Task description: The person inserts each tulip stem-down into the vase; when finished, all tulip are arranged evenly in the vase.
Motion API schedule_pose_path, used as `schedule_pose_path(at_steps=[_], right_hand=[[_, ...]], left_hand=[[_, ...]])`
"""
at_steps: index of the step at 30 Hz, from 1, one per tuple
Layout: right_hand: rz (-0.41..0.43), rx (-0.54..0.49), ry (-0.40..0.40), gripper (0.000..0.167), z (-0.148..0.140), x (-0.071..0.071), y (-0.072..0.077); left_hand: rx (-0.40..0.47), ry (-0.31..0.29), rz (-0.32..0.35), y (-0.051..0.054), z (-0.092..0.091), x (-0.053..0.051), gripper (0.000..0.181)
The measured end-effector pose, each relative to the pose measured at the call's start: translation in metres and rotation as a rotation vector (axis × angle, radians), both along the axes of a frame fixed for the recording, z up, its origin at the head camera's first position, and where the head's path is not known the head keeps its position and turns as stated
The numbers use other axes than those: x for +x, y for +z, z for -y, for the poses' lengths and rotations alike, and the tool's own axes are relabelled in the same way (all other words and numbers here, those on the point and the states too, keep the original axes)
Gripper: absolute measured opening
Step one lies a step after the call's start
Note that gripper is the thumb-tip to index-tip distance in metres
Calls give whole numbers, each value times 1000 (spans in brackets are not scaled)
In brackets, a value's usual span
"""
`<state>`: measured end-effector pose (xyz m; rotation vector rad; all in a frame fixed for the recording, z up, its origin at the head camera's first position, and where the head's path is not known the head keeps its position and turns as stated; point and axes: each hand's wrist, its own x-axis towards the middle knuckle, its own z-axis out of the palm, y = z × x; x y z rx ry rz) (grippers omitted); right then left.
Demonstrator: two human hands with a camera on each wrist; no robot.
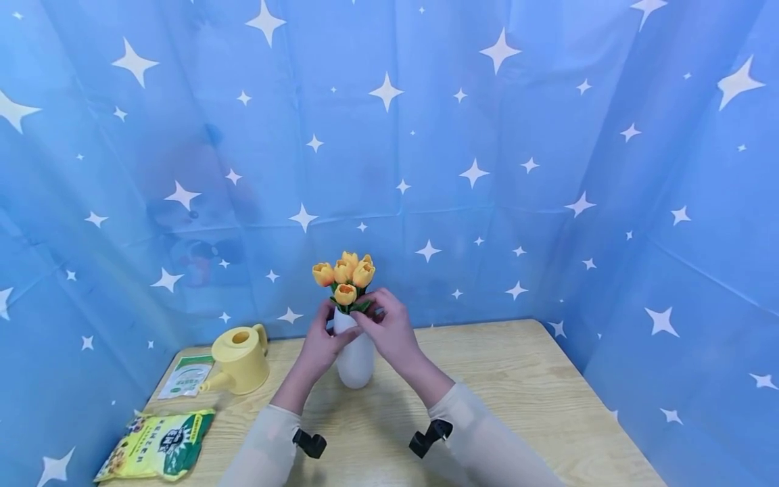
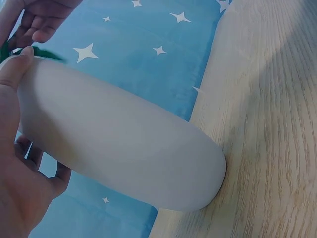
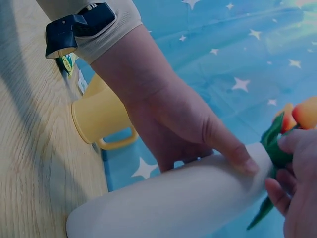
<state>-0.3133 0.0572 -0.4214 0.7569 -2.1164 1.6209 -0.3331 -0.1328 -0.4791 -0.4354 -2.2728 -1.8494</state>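
Observation:
A white vase (image 1: 356,365) stands upright on the wooden table, holding a bunch of orange-yellow tulips (image 1: 343,272) with green leaves. My left hand (image 1: 322,346) grips the vase near its mouth; the left wrist view shows the thumb on the near side of the vase (image 2: 124,134) and the fingers around the other side. At the vase's mouth, my right hand (image 1: 394,329) has its fingers curled at the green leaves (image 3: 277,148), seeming to pinch them just under the blooms. The stems inside the vase are hidden.
To the left stands a yellow watering can (image 1: 243,362), its spout toward the front left. Behind its spout lies a white and green packet (image 1: 185,376). A yellow and green bag (image 1: 159,444) lies at the front left. A blue star-patterned curtain (image 1: 389,149) surrounds the table (image 1: 517,385).

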Motion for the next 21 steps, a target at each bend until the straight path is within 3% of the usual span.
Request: schedule_pose_path(at_steps=[11, 16, 21], right_hand=[[-15, 32, -42, 22, -32, 6, 2], [38, 82, -72, 19, -54, 10, -1], [61, 169, -95, 19, -82, 11, -8]], left_hand=[[-170, 57, -75, -5, 9, 18, 90], [-342, 97, -90, 1, 27, 34, 89], [-537, 113, -168, 14, 57, 52, 82]])
